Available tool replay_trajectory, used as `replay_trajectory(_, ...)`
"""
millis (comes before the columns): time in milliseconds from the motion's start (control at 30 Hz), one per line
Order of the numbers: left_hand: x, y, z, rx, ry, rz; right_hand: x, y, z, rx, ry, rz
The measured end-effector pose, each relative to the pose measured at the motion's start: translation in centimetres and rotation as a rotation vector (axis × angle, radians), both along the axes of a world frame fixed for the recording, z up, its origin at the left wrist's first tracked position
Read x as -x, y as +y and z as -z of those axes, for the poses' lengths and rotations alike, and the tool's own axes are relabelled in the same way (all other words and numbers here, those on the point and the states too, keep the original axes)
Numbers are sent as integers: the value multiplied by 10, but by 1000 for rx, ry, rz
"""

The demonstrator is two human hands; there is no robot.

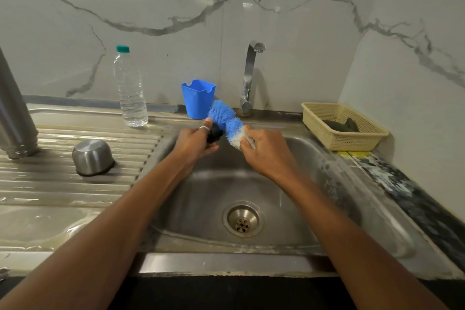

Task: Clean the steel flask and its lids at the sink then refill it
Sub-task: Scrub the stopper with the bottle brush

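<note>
Over the sink [297,166], the left hand [195,139] curls its grip round a small dark inner lid [214,134], thumb on top, while the right hand [264,151] closes its grip on the white handle end of a blue bottle brush [225,118], whose bristles lie against the lid's far side. The step in hand looks like scrubbing this lid. To do it well, the left hand would likely turn the lid bit by bit so that the bristles reach every part of its rim and any groove. The right hand would likely work the brush in short strokes, keeping both low over the basin so drips fall inside. The tap [250,75] behind shows no running water, so a rinse is probably due afterwards. A wet lid may slip, so a firm pinch matters. The steel flask [15,113] stands mouth-down at the far left of the ribbed drainboard [75,188], and the steel cup lid [92,156] sits upside down just to its right, apart from it. A capped water bottle [129,90] and a blue plastic holder [198,98] stand along the far edge of the desk, and a beige basket [352,138] with a dark scrubber [342,125] sits to the right.
</note>
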State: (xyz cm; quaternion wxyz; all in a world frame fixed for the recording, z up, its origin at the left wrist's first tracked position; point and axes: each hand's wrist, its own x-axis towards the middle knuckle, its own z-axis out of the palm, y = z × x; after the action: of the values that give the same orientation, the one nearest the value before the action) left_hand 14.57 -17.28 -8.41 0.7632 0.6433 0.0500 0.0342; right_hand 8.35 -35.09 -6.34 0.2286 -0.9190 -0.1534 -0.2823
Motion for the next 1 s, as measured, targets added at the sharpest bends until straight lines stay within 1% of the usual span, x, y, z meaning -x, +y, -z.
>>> replay_trajectory(100, -1, -4, -3, 59, -24, -32, 0, -2, -2, -62, 12, 7)
replay_trajectory(167, -3, 2, -5, 86, -23, -72, 2, -2, -4, -49, 14, -7)
replay_trajectory(267, -4, 11, -3, 77, -15, -116, 3, 2, -3, -25, 3, -29)
replay_trajectory(500, -6, 6, -3, 75, -21, -66, 0, 2, 0, -30, -2, -7)
replay_trajectory(633, -6, 17, -2, 48, -41, -118, 2, 0, 2, -4, -2, -22)
replay_trajectory(767, -1, 5, -3, 33, -62, -47, -1, 10, 2, 9, 1, -6)
replay_trajectory(833, 0, 3, -4, 48, -69, -63, -2, 8, 1, 2, 11, 4)
replay_trajectory(1000, -5, 21, -5, 138, 10, -149, 6, 4, 0, 40, -14, -45)
